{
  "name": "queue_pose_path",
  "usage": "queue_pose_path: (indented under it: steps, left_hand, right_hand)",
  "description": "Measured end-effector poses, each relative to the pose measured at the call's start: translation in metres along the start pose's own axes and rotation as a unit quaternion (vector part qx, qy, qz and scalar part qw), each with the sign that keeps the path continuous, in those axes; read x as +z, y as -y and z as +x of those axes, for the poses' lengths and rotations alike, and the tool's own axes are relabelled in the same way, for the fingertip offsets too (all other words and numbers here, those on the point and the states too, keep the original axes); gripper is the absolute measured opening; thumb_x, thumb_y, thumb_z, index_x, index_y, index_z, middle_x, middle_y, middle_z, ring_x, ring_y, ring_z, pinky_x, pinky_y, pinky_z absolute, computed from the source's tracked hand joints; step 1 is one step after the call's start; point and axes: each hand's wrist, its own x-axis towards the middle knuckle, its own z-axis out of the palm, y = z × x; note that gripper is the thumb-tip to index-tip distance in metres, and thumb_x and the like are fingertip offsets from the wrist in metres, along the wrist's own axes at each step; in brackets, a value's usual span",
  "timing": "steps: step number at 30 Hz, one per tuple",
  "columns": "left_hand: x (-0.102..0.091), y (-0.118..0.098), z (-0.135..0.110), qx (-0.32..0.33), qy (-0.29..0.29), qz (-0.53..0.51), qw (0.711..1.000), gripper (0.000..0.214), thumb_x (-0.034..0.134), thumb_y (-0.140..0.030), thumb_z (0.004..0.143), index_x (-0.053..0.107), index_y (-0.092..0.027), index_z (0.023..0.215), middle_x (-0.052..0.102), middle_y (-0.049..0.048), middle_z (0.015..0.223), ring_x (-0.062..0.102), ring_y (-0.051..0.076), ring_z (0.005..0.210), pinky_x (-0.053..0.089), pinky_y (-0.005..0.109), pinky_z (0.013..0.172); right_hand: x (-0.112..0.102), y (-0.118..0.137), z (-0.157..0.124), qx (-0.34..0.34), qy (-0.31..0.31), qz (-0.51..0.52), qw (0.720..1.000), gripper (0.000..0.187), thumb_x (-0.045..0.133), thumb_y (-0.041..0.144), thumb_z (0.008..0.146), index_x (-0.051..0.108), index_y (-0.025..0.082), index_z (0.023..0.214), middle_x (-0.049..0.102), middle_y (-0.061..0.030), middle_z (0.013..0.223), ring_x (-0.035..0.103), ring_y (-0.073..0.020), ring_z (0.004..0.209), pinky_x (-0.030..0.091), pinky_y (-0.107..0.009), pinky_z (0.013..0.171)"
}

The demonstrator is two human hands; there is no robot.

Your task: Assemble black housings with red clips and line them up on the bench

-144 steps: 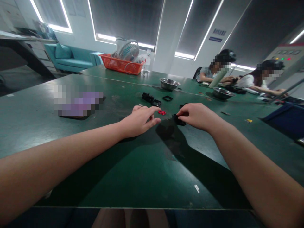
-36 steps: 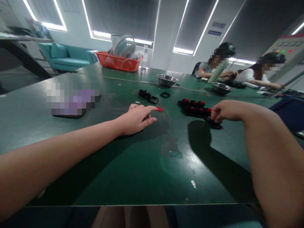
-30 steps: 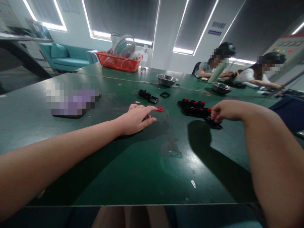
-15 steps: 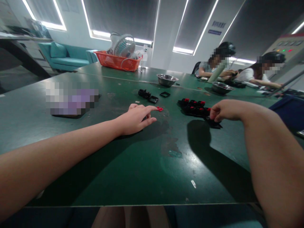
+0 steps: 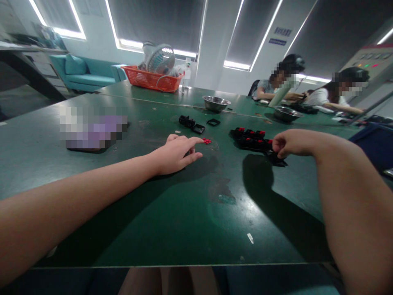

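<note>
My left hand (image 5: 175, 154) rests on the green table (image 5: 172, 221), fingers loosely stretched, its fingertips beside small red clips (image 5: 206, 141). My right hand (image 5: 290, 143) is curled, fingertips pinching a flat black plastic part (image 5: 275, 158) on the table. Just left of it lies a cluster of black housings with red buttons (image 5: 251, 138). More loose black parts (image 5: 190, 123) and a black frame (image 5: 213, 122) sit farther back.
Two steel bowls (image 5: 216, 103) (image 5: 284, 114) stand at the back. An orange basket (image 5: 152, 81) with a fan (image 5: 159, 59) is far left. A blurred purple item (image 5: 93, 131) lies left. Two people sit at the far right; a blue bin (image 5: 373, 148) is right.
Since 4.8 s ago my right hand has moved right, to the cluster of black-and-red parts. Over the last second, both hands have stayed almost still.
</note>
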Motion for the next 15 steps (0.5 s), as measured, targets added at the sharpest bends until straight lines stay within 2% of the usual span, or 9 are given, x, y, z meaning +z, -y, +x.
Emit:
queue_pose_path:
  steps: [3, 6, 9, 12, 15]
  left_hand:
    - [0.001, 0.001, 0.0, 0.004, 0.0, -0.001, 1.0, 0.046, 0.038, -0.038, 0.096, 0.044, -0.017, 0.136, 0.066, 0.0066, 0.1, 0.057, 0.024, 0.103, 0.029, 0.043, 0.098]
    - [0.0, 0.001, 0.0, 0.003, 0.004, 0.002, 1.0, 0.046, 0.039, -0.037, 0.096, 0.045, -0.016, 0.136, 0.066, 0.0068, 0.101, 0.057, 0.024, 0.103, 0.029, 0.044, 0.098]
    - [-0.001, 0.0, 0.0, 0.003, 0.006, 0.008, 1.0, 0.044, 0.041, -0.036, 0.095, 0.046, -0.017, 0.135, 0.066, 0.0071, 0.101, 0.057, 0.024, 0.103, 0.029, 0.044, 0.098]
    - [-0.001, -0.001, 0.0, 0.004, 0.007, 0.017, 1.0, 0.041, 0.043, -0.035, 0.094, 0.051, -0.018, 0.13, 0.067, 0.0074, 0.102, 0.056, 0.025, 0.105, 0.03, 0.044, 0.097]
    - [-0.001, 0.0, 0.0, 0.007, 0.007, 0.029, 1.0, 0.036, 0.043, -0.032, 0.093, 0.056, -0.019, 0.125, 0.067, 0.0074, 0.105, 0.056, 0.026, 0.107, 0.031, 0.044, 0.096]
  right_hand:
    - [-0.004, 0.005, -0.005, -0.003, -0.032, -0.005, 0.999, 0.014, 0.069, 0.004, 0.07, 0.064, 0.016, 0.065, 0.066, -0.0032, 0.063, 0.057, -0.0153, 0.059, 0.041, -0.031, 0.06]
    - [-0.007, 0.015, -0.007, -0.017, -0.101, -0.014, 0.995, 0.004, 0.067, 0.017, 0.077, 0.067, 0.015, 0.074, 0.067, -0.0064, 0.071, 0.057, -0.0163, 0.063, 0.041, -0.034, 0.064]
    - [-0.007, 0.032, -0.008, -0.048, -0.165, -0.016, 0.985, 0.014, 0.062, 0.03, 0.083, 0.067, 0.017, 0.085, 0.067, -0.007, 0.079, 0.057, -0.017, 0.067, 0.041, -0.034, 0.066]
    - [-0.002, 0.056, -0.01, -0.148, -0.234, 0.001, 0.961, 0.013, 0.062, 0.03, 0.082, 0.067, 0.019, 0.081, 0.066, -0.0059, 0.077, 0.057, -0.0181, 0.066, 0.043, -0.035, 0.065]
    - [0.006, 0.081, -0.015, -0.247, -0.236, 0.032, 0.939, 0.011, 0.061, 0.027, 0.081, 0.068, 0.019, 0.082, 0.067, -0.006, 0.082, 0.06, -0.0196, 0.072, 0.045, -0.034, 0.07]
